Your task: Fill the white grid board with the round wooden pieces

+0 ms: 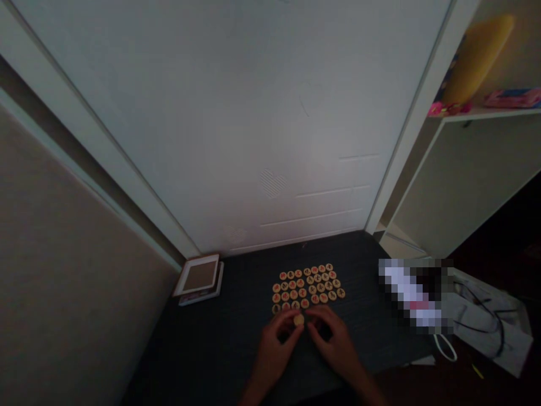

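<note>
Round wooden pieces with red or black characters [318, 278] lie in several rows on the dark table [236, 316]. Just below the nearest row, a single light disc [298, 320] sits between the thumb and fingers of my left hand [276, 338], which is closed on it. Close by on the right, my right hand [332, 335] has its thumb and fingers curved toward the disc, with a gap between them; nothing shows in that gap. The fingertips of both hands are near the bottom row.
Stacked frames or boxes [200, 277] rest at the table's back left corner. A pale door [270, 141] stands behind the table. To the right are a blurred white object [408, 293], a white container with cables [486, 321] and a shelf [477, 115].
</note>
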{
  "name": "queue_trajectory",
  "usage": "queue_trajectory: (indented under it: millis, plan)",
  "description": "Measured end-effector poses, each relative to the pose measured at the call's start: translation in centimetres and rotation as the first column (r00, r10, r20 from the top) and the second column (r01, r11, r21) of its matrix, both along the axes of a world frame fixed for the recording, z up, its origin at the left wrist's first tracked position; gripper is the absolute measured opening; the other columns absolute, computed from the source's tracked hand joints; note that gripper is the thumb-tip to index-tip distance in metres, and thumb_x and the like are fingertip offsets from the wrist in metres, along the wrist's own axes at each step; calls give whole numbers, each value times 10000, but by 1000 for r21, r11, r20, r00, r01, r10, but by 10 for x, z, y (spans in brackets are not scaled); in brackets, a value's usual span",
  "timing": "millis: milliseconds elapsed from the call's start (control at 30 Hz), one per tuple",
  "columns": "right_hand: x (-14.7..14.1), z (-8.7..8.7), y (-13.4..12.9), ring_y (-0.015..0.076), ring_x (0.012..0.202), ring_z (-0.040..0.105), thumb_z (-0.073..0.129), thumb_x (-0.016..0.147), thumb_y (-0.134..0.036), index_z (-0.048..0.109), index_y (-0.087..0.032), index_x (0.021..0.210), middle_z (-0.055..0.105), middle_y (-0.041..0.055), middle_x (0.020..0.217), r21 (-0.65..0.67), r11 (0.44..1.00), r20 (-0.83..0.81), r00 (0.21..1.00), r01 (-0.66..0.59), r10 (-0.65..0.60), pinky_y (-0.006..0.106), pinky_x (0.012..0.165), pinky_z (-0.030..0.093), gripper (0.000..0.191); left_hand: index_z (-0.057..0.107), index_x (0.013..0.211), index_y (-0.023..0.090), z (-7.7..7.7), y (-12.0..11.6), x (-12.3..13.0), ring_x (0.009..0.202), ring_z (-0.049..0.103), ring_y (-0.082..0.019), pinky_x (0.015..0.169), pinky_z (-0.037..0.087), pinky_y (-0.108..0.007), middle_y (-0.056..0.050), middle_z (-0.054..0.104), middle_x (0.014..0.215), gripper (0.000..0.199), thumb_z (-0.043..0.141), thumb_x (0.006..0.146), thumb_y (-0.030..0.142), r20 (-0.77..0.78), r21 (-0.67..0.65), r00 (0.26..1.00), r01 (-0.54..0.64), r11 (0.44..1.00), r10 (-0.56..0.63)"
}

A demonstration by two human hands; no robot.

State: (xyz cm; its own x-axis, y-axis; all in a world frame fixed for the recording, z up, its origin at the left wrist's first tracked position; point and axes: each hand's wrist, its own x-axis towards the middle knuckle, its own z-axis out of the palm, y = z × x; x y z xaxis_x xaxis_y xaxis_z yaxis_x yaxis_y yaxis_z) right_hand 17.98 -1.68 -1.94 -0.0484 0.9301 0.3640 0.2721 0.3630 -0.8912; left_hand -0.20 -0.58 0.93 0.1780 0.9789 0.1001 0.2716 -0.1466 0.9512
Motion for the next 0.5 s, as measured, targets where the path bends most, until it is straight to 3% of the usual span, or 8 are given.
queue_trajectory:
  millis: [100, 200, 500]
  plan:
    - [-1, -1, -3, 206, 1019, 673, 611, 900, -179, 680, -267, 1167, 669, 76, 1164, 59, 996, 67, 996, -66, 62, 317, 892, 566, 289, 704, 1122, 213, -13, -6, 5, 948, 737, -237, 872, 591, -341, -75, 771, 1040, 302, 695, 871, 381, 109, -111, 994, 11, 994, 1]
    - [-3, -6, -4, 215, 1106, 644, 603, 903, -157, 679, -269, 1169, 655, 79, 1177, 97, 990, 141, 986, -100, 85, 334, 962, 546, 299, 706, 1090, 196, -21, -5, 8, 934, 742, -242, 848, 593, -330, -79, 778, 1012, 305, 712, 855, 390, 144, -126, 989, 10, 992, 9]
    - [-3, -21, -6, 197, 1001, 678, 575, 949, -171, 663, -269, 1175, 693, 66, 1077, 135, 983, 259, 962, -123, 85, 302, 896, 571, 262, 710, 1018, 208, -25, -7, 9, 864, 746, -223, 793, 594, -304, -56, 786, 940, 238, 705, 850, 377, 35, -56, 999, -7, 998, 9]
